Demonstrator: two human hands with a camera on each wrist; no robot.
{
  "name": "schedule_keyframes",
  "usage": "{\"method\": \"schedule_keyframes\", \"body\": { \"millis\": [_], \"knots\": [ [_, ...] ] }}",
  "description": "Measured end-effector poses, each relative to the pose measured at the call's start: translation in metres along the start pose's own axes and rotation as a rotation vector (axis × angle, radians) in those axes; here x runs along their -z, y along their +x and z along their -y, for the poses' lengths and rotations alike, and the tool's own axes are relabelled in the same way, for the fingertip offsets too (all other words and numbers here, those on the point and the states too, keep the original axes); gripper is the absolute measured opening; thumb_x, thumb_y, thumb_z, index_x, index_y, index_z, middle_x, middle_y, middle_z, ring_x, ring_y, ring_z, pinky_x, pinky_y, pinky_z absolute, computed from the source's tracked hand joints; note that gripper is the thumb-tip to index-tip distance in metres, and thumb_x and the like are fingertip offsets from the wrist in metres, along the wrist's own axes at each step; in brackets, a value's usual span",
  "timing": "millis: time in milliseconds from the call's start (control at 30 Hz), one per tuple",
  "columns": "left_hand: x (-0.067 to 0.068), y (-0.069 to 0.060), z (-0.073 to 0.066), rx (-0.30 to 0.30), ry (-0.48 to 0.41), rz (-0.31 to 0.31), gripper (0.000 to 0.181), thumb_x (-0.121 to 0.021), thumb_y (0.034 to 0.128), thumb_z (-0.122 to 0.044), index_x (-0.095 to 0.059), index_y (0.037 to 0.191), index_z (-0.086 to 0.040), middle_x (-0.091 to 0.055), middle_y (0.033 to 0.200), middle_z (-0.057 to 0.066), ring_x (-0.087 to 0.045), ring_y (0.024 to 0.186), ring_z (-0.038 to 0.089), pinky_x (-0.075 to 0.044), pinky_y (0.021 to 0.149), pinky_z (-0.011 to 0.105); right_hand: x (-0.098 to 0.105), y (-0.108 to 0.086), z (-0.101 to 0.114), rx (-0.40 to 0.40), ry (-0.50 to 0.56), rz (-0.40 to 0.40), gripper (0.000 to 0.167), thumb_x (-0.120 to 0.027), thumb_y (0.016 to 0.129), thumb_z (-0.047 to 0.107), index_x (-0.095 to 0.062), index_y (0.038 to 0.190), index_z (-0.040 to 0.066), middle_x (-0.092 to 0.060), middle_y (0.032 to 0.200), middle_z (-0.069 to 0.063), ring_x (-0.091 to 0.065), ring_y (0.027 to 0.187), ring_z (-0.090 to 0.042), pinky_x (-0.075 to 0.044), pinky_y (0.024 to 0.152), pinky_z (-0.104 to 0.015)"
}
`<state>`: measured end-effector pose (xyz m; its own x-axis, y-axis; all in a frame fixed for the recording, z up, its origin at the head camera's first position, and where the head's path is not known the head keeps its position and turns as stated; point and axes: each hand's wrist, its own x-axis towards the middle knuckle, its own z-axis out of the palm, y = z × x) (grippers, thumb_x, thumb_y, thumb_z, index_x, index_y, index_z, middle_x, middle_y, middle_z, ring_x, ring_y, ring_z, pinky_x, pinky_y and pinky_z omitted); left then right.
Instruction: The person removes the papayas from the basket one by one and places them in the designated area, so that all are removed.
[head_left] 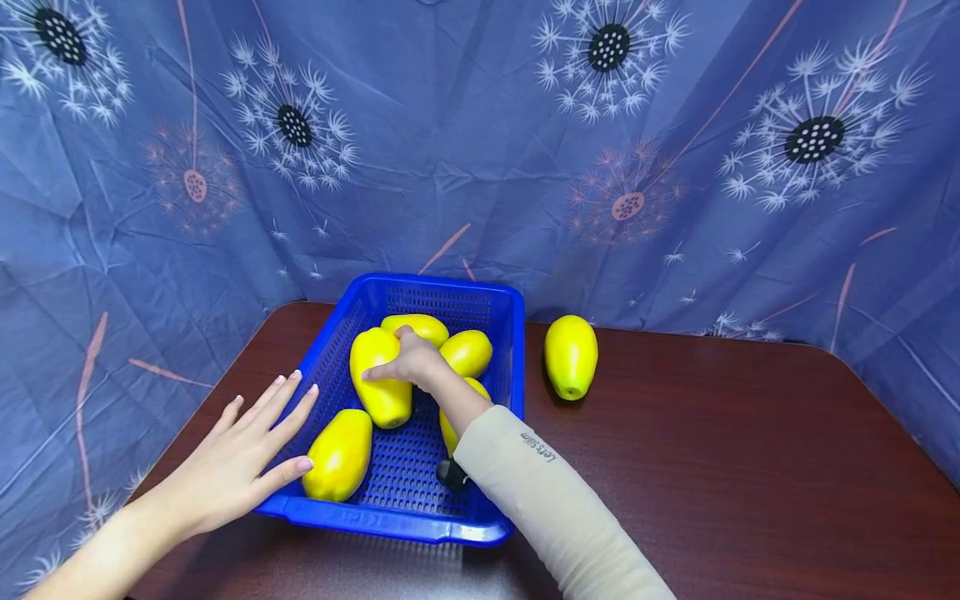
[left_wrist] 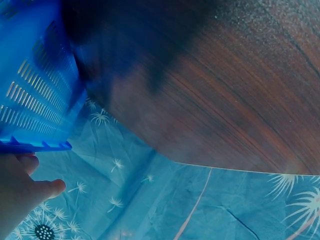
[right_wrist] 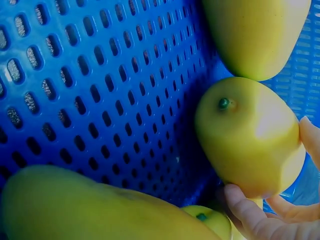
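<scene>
A blue plastic basket (head_left: 408,530) holds several yellow papayas. Inside it my right hand (head_left: 417,363) grips a papaya (head_left: 382,396), thumb across its near side and the fingers mostly hidden. From the right wrist, that papaya (right_wrist: 250,135) shows a green stem stub, with thumb and fingertips on its sides; it lies close to other papayas. My left hand (head_left: 236,471) spreads its straight fingers over the basket's left rim. Its thumb tip is at the edge of the front-left papaya (head_left: 339,454). The left wrist view shows part of that hand (left_wrist: 22,187) at the rim.
One more papaya (head_left: 572,357) stands on the brown table (head_left: 720,450), right of the basket. A small black object (head_left: 452,475) shows under my right wrist. Behind the table hangs a blue dandelion-print cloth (head_left: 450,108).
</scene>
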<state>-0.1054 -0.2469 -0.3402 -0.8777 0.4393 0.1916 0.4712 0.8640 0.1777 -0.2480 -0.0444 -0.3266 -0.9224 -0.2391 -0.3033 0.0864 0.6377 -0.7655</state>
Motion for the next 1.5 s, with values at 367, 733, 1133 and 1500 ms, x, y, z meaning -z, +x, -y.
{"method": "schedule_keyframes", "body": {
  "millis": [367, 733, 1133, 1500],
  "knots": [
    [0.001, 0.000, 0.000, 0.013, -0.006, 0.016, 0.072, -0.051, 0.0923, -0.044, -0.018, 0.150, -0.015, -0.015, 0.154, 0.016, -0.006, 0.141, 0.032, -0.001, 0.104, 0.065, 0.001, 0.001, -0.001, 0.008, -0.012, 0.000, 0.087, -0.081, 0.073, 0.031, -0.033, 0.143, 0.013, -0.051, 0.127, -0.009, -0.052, 0.102, -0.021, -0.046, 0.086, -0.034],
    [0.002, 0.000, -0.001, 0.012, -0.008, 0.017, 0.071, -0.051, 0.0926, -0.043, -0.020, 0.150, -0.013, -0.014, 0.154, 0.016, -0.011, 0.140, 0.036, 0.000, 0.105, 0.063, 0.002, 0.001, -0.001, -0.007, 0.013, 0.022, 0.086, -0.079, 0.074, 0.033, -0.032, 0.143, 0.012, -0.052, 0.122, -0.008, -0.050, 0.086, -0.021, -0.045, 0.070, -0.030],
    [0.000, 0.000, 0.000, 0.020, -0.018, 0.015, 0.071, -0.051, 0.0927, -0.043, -0.020, 0.150, -0.014, -0.014, 0.154, 0.016, -0.007, 0.141, 0.033, -0.001, 0.104, 0.064, 0.008, 0.000, 0.000, -0.004, 0.136, 0.044, 0.084, -0.081, 0.073, 0.028, -0.036, 0.140, 0.010, -0.047, 0.129, -0.008, -0.053, 0.103, -0.022, -0.049, 0.083, -0.040],
    [0.001, 0.000, 0.000, 0.024, -0.030, 0.018, 0.071, -0.051, 0.0925, -0.044, -0.021, 0.150, -0.013, -0.013, 0.154, 0.015, -0.006, 0.141, 0.033, -0.003, 0.104, 0.065, 0.014, -0.001, 0.004, -0.018, 0.247, 0.077, 0.080, -0.080, 0.073, 0.028, -0.037, 0.138, 0.010, -0.048, 0.124, -0.010, -0.056, 0.100, -0.024, -0.049, 0.085, -0.043]
  ]
}}
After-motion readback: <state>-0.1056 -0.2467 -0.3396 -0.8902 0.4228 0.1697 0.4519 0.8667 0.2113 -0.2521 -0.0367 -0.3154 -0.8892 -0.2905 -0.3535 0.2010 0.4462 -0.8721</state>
